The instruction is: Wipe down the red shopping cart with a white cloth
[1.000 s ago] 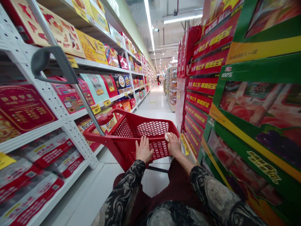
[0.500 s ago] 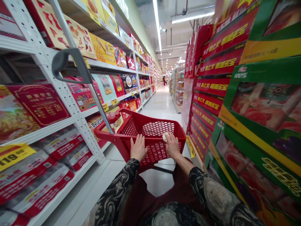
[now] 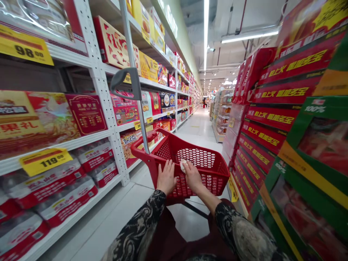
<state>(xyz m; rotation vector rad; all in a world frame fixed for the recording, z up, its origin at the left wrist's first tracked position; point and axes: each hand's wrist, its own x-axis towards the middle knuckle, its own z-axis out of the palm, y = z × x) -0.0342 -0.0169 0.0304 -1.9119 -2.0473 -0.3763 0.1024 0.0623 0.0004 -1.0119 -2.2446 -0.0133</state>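
A red plastic shopping basket [image 3: 201, 163] on wheels stands in front of me, its long metal pole and grey handle [image 3: 126, 85] rising at the left. My left hand [image 3: 166, 178] rests on the near side of the basket with its fingers stretched out, holding nothing. To its right, my right hand [image 3: 193, 177] is closed on a crumpled white cloth or tissue [image 3: 183, 165], pressed against the basket's near rim. The basket's interior shows no goods in the part that I can see.
Shelves [image 3: 102, 90] with boxed goods and bottle packs line the left side. Stacked red cartons [image 3: 268, 134] and green boxes [image 3: 307, 174] rise close on the right. Between them an aisle floor [image 3: 194, 125] runs back, with a person far off.
The view has turned left, so basket and shelves sit further right. My right hand, with the white cloth, has slid left along the rim, closer to my left hand.
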